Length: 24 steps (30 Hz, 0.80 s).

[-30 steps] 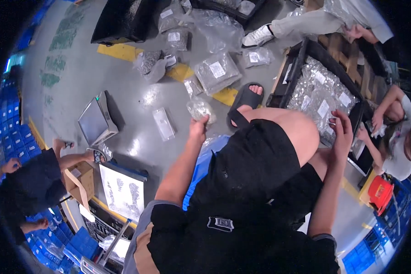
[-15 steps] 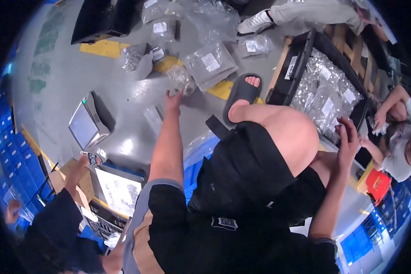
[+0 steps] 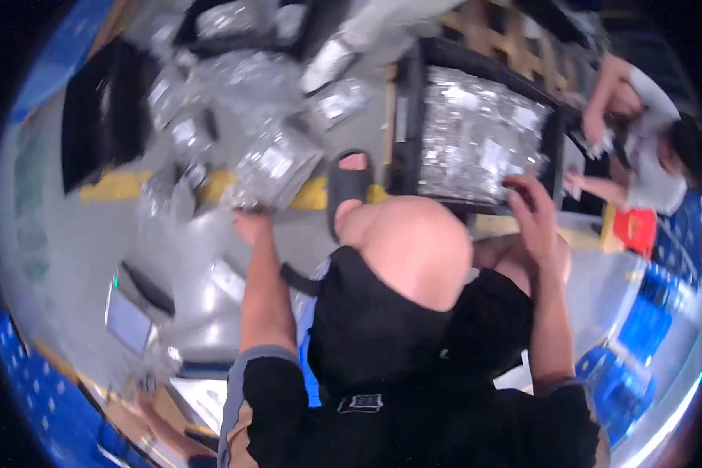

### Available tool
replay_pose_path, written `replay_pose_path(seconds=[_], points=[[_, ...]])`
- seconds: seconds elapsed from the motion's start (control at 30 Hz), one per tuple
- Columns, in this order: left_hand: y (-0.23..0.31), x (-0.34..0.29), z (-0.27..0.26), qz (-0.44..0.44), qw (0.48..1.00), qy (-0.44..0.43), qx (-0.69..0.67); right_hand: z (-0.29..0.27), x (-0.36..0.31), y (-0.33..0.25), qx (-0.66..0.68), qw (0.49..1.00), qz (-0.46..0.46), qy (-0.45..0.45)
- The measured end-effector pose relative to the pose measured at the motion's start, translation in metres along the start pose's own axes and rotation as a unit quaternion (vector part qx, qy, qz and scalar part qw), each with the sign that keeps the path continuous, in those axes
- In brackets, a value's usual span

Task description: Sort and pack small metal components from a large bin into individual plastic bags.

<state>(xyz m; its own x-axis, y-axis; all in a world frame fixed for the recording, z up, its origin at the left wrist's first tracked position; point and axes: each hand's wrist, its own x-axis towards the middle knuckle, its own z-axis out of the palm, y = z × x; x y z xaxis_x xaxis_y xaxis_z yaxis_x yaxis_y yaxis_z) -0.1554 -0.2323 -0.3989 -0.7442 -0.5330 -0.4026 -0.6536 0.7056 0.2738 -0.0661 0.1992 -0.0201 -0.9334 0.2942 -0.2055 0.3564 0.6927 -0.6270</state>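
My left hand (image 3: pixel 253 225) reaches down to the floor and meets the near edge of a small clear plastic bag of parts (image 3: pixel 242 196); blur hides its fingers. Just beyond lies a larger clear bag with a white label (image 3: pixel 277 162). On the right, my right hand (image 3: pixel 534 214) is raised over my knee with its fingers apart and slightly bent, holding nothing I can make out. It is nearest to a black crate (image 3: pixel 404 148) filled with clear bags of shiny small parts (image 3: pixel 480 144).
More plastic bags (image 3: pixel 261 74) lie at the back. A scale with a display (image 3: pixel 130 318) stands at left. A black bin (image 3: pixel 105 117) is at far left. One person's leg (image 3: pixel 366 35) is behind; another person (image 3: pixel 651 140) works at right beside a red container (image 3: pixel 634 232).
My view has swung to the right, so the floor items appear further left and lower. My left hand stays at the small bag. My right hand remains raised with its fingers apart.
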Motion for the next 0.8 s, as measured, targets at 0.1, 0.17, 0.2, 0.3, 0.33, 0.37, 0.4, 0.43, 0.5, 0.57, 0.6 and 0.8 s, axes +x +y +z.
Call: replay_pose_path(seconds=[0.1, 0.17, 0.2, 0.3, 0.33, 0.37, 0.4, 0.43, 0.5, 0.57, 0.6, 0.8], points=[[-0.046, 0.041, 0.003, 0.076, 0.987, -0.082, 0.112, 0.008, -0.006, -0.002, -0.003, 0.999, 0.035, -0.024], [-0.069, 0.074, -0.025, 0.111, 0.945, -0.153, 0.266, 0.01, -0.01, 0.006, -0.015, 0.997, -0.026, -0.075], [-0.1, 0.097, -0.054, 0.058, 0.982, -0.144, 0.109, 0.008, -0.013, 0.004, -0.001, 0.998, -0.024, -0.052], [-0.044, 0.048, -0.059, 0.053, 0.982, -0.088, 0.157, -0.017, -0.045, 0.032, -0.064, 0.986, -0.077, -0.137], [-0.045, 0.054, -0.067, 0.106, 0.991, -0.088, -0.003, -0.023, -0.052, 0.042, -0.095, 0.978, -0.065, -0.174], [-0.048, 0.061, -0.089, 0.153, 0.972, -0.076, -0.161, -0.025, -0.053, 0.049, -0.119, 0.967, -0.064, -0.215], [-0.03, 0.051, -0.103, 0.24, 0.941, -0.063, -0.23, -0.026, -0.057, 0.06, -0.13, 0.968, -0.092, -0.194], [0.015, 0.029, -0.12, 0.222, 0.939, -0.119, -0.236, -0.034, -0.065, 0.073, -0.132, 0.971, -0.077, -0.184], [0.078, -0.009, -0.173, 0.254, 0.909, -0.156, -0.293, -0.038, -0.07, 0.086, -0.068, 0.984, -0.081, -0.146], [0.162, -0.09, -0.231, 0.323, 0.895, -0.174, -0.256, -0.044, -0.078, 0.087, -0.062, 0.986, -0.07, -0.137], [0.195, -0.122, -0.25, 0.36, 0.873, -0.204, -0.259, -0.047, -0.08, 0.086, -0.062, 0.988, -0.059, -0.132], [0.315, -0.242, -0.248, 0.452, 0.776, -0.39, -0.203, -0.055, -0.081, 0.096, -0.026, 0.985, -0.104, -0.137]])
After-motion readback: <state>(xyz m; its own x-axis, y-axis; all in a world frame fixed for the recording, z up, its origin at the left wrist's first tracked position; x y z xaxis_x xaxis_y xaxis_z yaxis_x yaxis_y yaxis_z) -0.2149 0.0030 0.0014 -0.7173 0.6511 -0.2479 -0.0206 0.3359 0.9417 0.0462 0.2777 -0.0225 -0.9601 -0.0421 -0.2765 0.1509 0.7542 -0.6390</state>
